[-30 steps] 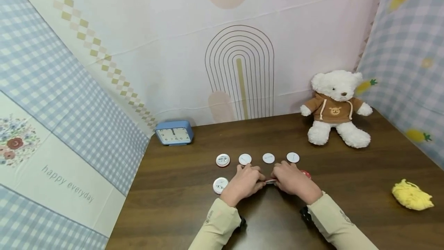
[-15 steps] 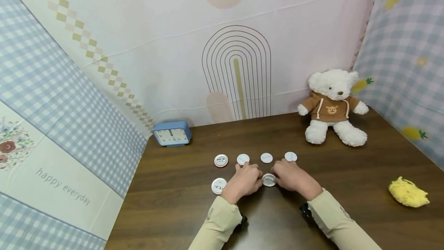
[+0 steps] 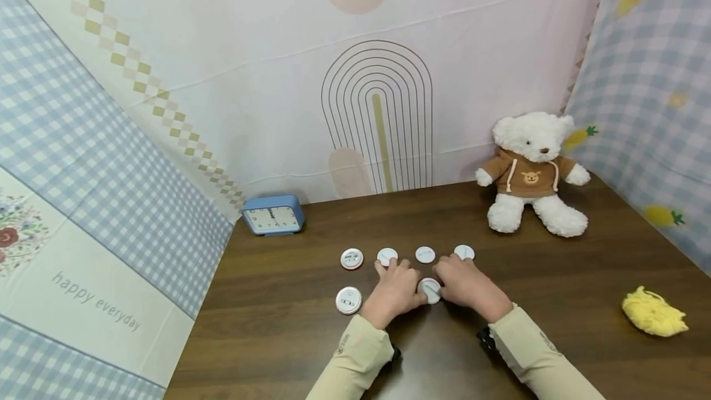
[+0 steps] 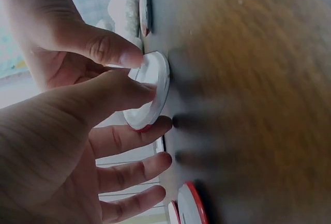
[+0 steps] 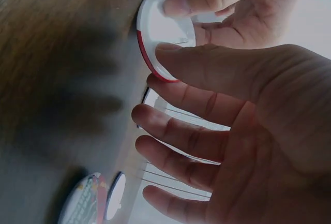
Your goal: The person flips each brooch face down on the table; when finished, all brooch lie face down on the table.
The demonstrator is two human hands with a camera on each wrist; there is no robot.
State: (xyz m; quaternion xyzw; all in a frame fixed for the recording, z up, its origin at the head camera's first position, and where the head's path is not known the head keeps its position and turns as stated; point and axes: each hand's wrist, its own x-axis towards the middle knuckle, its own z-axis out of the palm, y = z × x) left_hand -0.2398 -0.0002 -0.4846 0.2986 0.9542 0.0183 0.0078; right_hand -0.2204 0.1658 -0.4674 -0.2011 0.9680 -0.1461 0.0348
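Note:
A round pin-back button badge (image 3: 430,291) with a white back and a red rim is held between both hands, tilted just above the table. My left hand (image 3: 393,292) pinches its left side, thumb on the white back (image 4: 147,97) and index finger beneath; the other fingers are spread. From the opposite side my right hand (image 3: 468,283) pinches it the same way, its thumb pressing the back (image 5: 165,25). Behind the hands lie white-backed badges: one (image 3: 387,257) by the left fingertips, one (image 3: 424,255) in the middle, one (image 3: 464,252) by the right hand.
Two more badges with pins showing, one (image 3: 352,258) farther back and one (image 3: 349,300) nearer, lie left. A printed badge (image 5: 85,200) appears in the right wrist view. A blue clock (image 3: 273,215), a teddy bear (image 3: 532,175) and a yellow bundle (image 3: 654,312) stand around the wooden table (image 3: 266,338).
The badge between the hands has turned from nearly edge-on to showing its white back toward the head camera. Both hands stay in nearly the same place. The head view has shifted slightly.

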